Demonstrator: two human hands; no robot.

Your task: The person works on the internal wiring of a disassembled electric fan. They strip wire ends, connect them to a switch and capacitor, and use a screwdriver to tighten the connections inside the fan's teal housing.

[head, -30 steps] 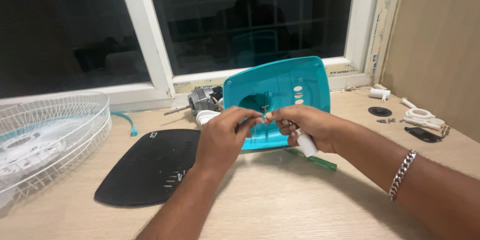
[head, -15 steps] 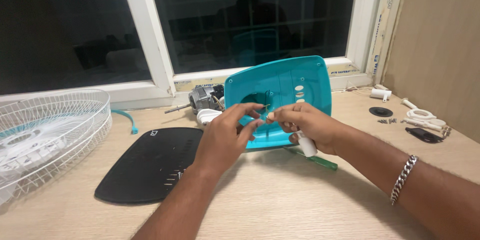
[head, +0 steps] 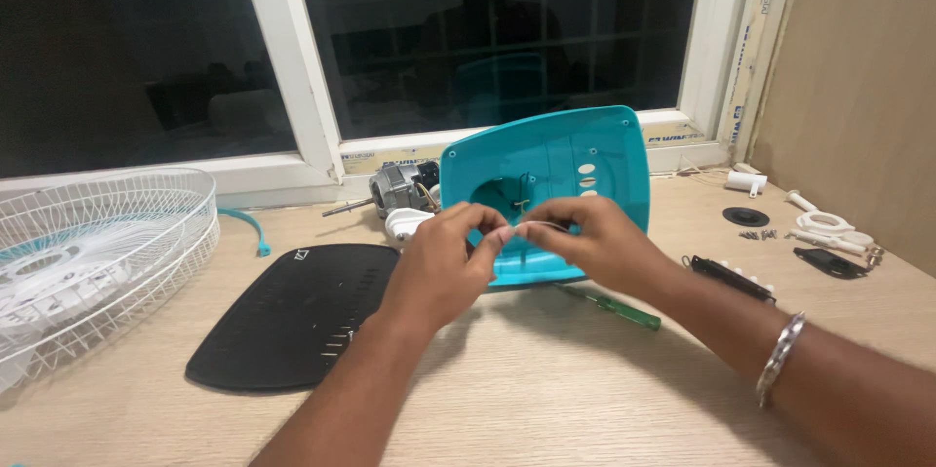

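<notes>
Both hands, left hand (head: 441,267) and right hand (head: 585,245), pinch a thin white wire (head: 534,226) at the teal housing's (head: 604,160) six o'clock; steady, gentle tension seems wise.

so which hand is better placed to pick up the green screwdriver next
Right, probably. The green screwdriver lies on the table just under the right hand and its forearm, while the left hand sits further off, toward the black plate. Both hands pinch a small white piece, so one must let go first.

Indoor light from above, sharp focus, soft shadows, dark reflective window (head: 487,38).
</notes>
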